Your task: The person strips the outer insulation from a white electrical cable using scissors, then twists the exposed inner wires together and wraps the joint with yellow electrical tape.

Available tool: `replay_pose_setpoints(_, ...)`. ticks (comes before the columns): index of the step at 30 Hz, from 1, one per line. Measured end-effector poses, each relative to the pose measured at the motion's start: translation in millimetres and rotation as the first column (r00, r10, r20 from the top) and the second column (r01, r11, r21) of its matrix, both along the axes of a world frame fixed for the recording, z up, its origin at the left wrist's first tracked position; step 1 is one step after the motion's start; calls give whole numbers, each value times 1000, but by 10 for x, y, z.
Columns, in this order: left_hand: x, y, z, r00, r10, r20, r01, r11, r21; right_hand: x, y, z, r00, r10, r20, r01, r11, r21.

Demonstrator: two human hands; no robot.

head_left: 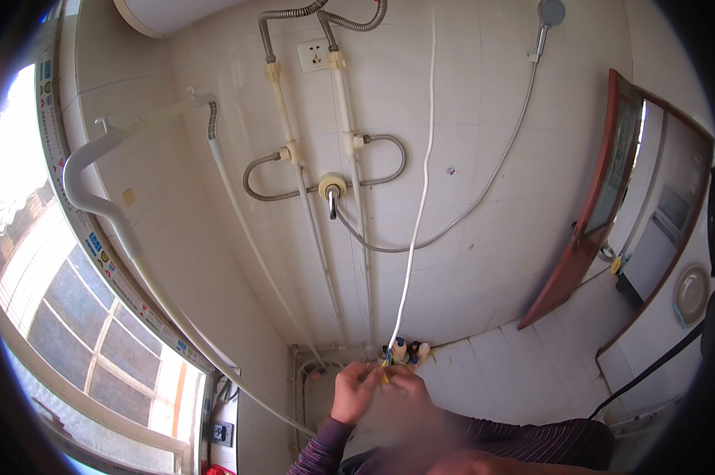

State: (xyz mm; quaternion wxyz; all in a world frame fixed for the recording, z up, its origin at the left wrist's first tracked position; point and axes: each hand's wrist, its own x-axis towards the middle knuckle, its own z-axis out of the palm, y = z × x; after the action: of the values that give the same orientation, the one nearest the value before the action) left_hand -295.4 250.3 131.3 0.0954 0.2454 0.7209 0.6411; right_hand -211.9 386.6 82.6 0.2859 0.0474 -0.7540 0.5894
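Note:
A white cable (pixel 411 261) hangs down the tiled wall and ends at my hands. Thin coloured wires (pixel 385 370), yellow and blue among them, stick out of its lower end. My left hand (pixel 354 391) is closed, thumb and fingers pinching these wires from the left. From the other side my right hand (pixel 406 385) closes on the same wires, its fingertips almost touching the left ones. The exact grip of each finger is too small to make out, and a blur covers the area below my right hand.
Several bottles (pixel 409 349) stand on the floor just beyond my hands. On the wall are a mixer tap (pixel 332 190) with pipes, a socket (pixel 315 55) and a shower head (pixel 551 12). A window (pixel 108 332) lies left, a brown door (pixel 583 214) right.

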Motion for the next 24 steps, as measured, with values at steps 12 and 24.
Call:
replay_pose_setpoints(12,112,59,-497,884,-159,440,-221,687,692,-142,-138,634,994,104,-24,-93,952,292)
replay_pose_setpoints(24,373,90,-197,883,-55,465,-320,654,686,-27,35,301,986,23,163,5,985,-171)
